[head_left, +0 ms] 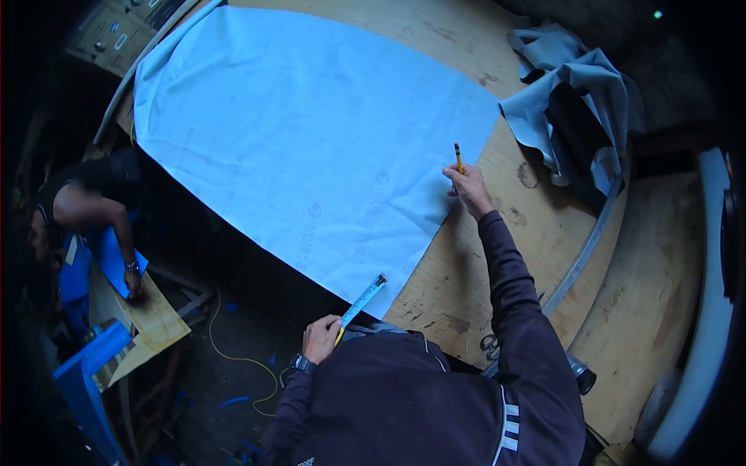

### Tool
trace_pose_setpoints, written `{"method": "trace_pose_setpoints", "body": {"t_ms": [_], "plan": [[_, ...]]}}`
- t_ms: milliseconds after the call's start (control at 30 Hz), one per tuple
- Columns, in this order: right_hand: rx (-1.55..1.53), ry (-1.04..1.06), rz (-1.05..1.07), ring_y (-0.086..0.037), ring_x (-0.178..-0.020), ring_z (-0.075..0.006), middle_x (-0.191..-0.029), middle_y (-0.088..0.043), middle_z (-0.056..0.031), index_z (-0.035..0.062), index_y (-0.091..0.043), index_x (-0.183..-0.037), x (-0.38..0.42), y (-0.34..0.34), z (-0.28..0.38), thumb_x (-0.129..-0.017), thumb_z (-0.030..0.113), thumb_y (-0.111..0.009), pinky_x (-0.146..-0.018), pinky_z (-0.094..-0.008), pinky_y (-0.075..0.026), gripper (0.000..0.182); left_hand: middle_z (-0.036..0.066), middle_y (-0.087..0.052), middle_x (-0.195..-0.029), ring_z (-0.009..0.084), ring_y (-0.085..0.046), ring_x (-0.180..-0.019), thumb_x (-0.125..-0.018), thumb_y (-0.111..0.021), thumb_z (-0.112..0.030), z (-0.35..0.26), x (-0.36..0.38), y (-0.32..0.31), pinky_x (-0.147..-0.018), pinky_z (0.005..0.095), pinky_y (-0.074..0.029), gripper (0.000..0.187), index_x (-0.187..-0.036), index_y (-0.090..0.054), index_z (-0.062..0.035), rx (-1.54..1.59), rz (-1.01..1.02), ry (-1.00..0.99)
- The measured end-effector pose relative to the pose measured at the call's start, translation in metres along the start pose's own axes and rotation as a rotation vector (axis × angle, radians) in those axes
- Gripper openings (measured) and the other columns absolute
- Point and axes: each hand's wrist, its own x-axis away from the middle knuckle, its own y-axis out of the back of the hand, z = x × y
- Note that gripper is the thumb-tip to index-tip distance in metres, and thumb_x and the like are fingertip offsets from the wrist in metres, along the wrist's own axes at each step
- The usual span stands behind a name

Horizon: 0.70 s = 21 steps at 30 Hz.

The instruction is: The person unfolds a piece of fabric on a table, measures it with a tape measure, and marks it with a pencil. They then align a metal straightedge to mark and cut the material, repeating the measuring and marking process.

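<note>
A large pale sheet of material (287, 140) with faint printed marks lies spread over a wooden table (435, 295). My left hand (320, 339), wearing a wristwatch (301, 363), is closed on a tape measure (362, 301) at the sheet's near edge. The blade is drawn out a short way, its hooked end over the near corner of the sheet. At the sheet's right edge, my right hand (469, 192) grips a yellow pencil (458, 158), its dark-red end pointing up. The pencil's lower end is hidden by the fingers.
Crumpled grey and black material (579, 109) lies at the far right, beside a long metal strip (587, 241). Scissors (489, 346) rest near my right elbow. A co-worker (89, 206) bends over blue pieces and a board (159, 314) at left. A yellow cord (233, 357) crosses the floor.
</note>
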Motion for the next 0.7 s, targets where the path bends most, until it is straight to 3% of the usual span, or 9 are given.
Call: {"method": "trace_pose_setpoints", "body": {"t_ms": [100, 200, 267, 333, 467, 567, 633, 700], "plan": [[0.065, -0.052, 0.034, -0.049, -0.056, -0.0061, -0.063, -0.047, 0.0068, 0.0035, -0.070, -0.088, 0.026, -0.011, -0.005, -0.097, 0.039, -0.069, -0.056, -0.0291, -0.049, 0.036, 0.016, -0.074, -0.090, 0.0338, -0.073, -0.085, -0.097, -0.064, -0.034, -0.023, -0.007, 0.001, -0.075, 0.0407, -0.055, 0.031, -0.110, -0.075, -0.0090, 0.043, -0.039, 0.000], [0.080, -0.092, 0.236, -0.051, -0.059, -0.0059, -0.066, -0.050, 0.0066, 0.0023, -0.072, -0.092, 0.075, -0.043, -0.020, -0.096, 0.042, -0.072, -0.057, -0.0268, -0.047, 0.040, 0.016, -0.075, -0.092, 0.0328, -0.073, -0.087, -0.098, -0.063, -0.034, -0.047, -0.016, 0.007, -0.077, 0.0399, -0.055, 0.032, -0.110, -0.075, -0.0073, 0.141, -0.054, 0.001], [0.025, -0.131, 0.356, -0.052, -0.060, -0.0060, -0.066, -0.051, 0.0057, 0.0017, -0.072, -0.094, 0.116, -0.069, -0.019, -0.095, 0.043, -0.073, -0.058, -0.0262, -0.047, 0.042, 0.017, -0.075, -0.095, 0.0325, -0.073, -0.089, -0.098, -0.063, -0.036, -0.044, -0.026, 0.003, -0.078, 0.0398, -0.055, 0.034, -0.110, -0.075, -0.0068, 0.129, -0.101, -0.109], [-0.047, -0.121, 0.382, -0.054, -0.060, -0.0072, -0.066, -0.053, 0.0042, 0.0012, -0.070, -0.091, 0.149, -0.097, -0.020, -0.095, 0.040, -0.075, -0.059, -0.0273, -0.050, 0.039, 0.016, -0.076, -0.095, 0.0308, -0.074, -0.088, -0.097, -0.064, -0.037, -0.047, -0.030, -0.002, -0.077, 0.0388, -0.055, 0.035, -0.111, -0.076, -0.0076, 0.125, -0.112, -0.057], [-0.276, -0.185, 0.276, -0.056, -0.057, -0.0073, -0.064, -0.054, 0.0036, 0.0033, -0.069, -0.084, 0.176, -0.128, -0.043, -0.095, 0.030, -0.076, -0.057, -0.0279, -0.054, 0.030, 0.012, -0.075, -0.088, 0.0244, -0.072, -0.078, -0.097, -0.064, -0.035, -0.050, -0.030, -0.006, -0.073, 0.0354, -0.054, 0.032, -0.111, -0.076, -0.0085, 0.149, -0.034, -0.071], [-0.401, -0.169, 0.197, -0.056, -0.057, -0.0068, -0.064, -0.057, 0.0031, 0.0051, -0.070, -0.083, 0.181, -0.130, -0.045, -0.094, 0.028, -0.077, -0.057, -0.0272, -0.054, 0.026, 0.012, -0.075, -0.094, 0.0265, -0.072, -0.085, -0.098, -0.064, -0.036, -0.044, -0.030, 0.005, -0.076, 0.0370, -0.054, 0.032, -0.116, -0.073, -0.0102, 0.110, 0.026, -0.094], [-0.459, -0.152, -0.012, -0.054, -0.053, -0.0083, -0.065, -0.059, 0.0016, 0.0054, -0.069, -0.086, 0.180, -0.117, -0.034, -0.094, 0.026, -0.077, -0.056, -0.0281, -0.053, 0.024, 0.012, -0.075, -0.099, 0.0297, -0.072, -0.090, -0.098, -0.064, -0.035, -0.043, -0.030, 0.025, -0.079, 0.0390, -0.055, 0.031, -0.116, -0.073, -0.0112, 0.029, 0.023, -0.139], [-0.659, -0.123, -0.209, -0.049, -0.051, -0.0069, -0.062, -0.052, 0.0040, 0.0105, -0.059, -0.079, 0.173, -0.098, -0.033, -0.096, 0.024, -0.074, -0.059, -0.0292, -0.055, 0.027, 0.012, -0.074, -0.103, 0.0324, -0.072, -0.094, -0.097, -0.065, -0.033, -0.046, -0.026, 0.053, -0.081, 0.0408, -0.056, 0.029, -0.115, -0.073, -0.0121, -0.079, -0.004, -0.232]]}}
